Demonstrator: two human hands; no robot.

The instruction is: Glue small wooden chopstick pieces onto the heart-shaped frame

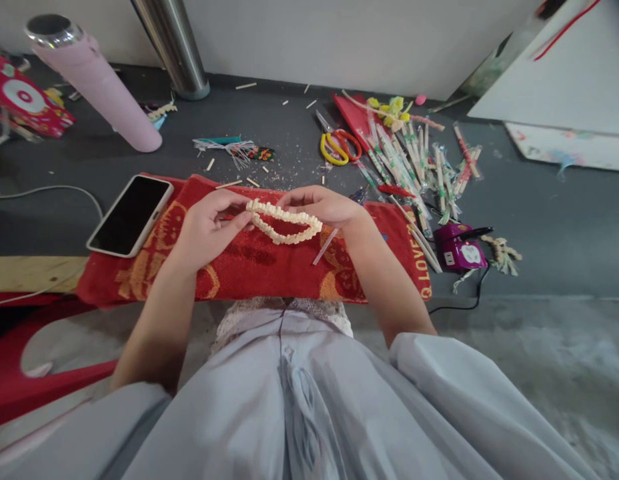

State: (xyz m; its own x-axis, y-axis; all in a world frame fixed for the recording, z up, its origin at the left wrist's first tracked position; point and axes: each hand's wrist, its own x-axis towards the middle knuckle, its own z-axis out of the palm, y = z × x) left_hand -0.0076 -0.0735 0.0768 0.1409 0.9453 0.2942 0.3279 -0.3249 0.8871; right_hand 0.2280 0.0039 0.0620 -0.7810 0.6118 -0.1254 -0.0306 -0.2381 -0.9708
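Between my hands hangs a cream-coloured ring (285, 213) built of many small, blocky pieces, like a beaded loop. My left hand (208, 223) pinches its left end between thumb and fingers. On the far side of the loop, the fingers of my right hand (323, 205) are bent against its upper edge; their tips are partly hidden. Below both hands lies a folded red towel (269, 273) with orange patterns. A thin, clear stick (325, 247) rests on the towel just under my right hand.
A phone (131, 216) lies left, near a pink bottle (102, 93) and a steel tumbler (177, 50). Yellow-and-red scissors (339, 143) lie at the back. To the right are several wrapped sticks (404, 157) and a purple corded device (459, 247). Small scraps litter the grey table (284, 123).
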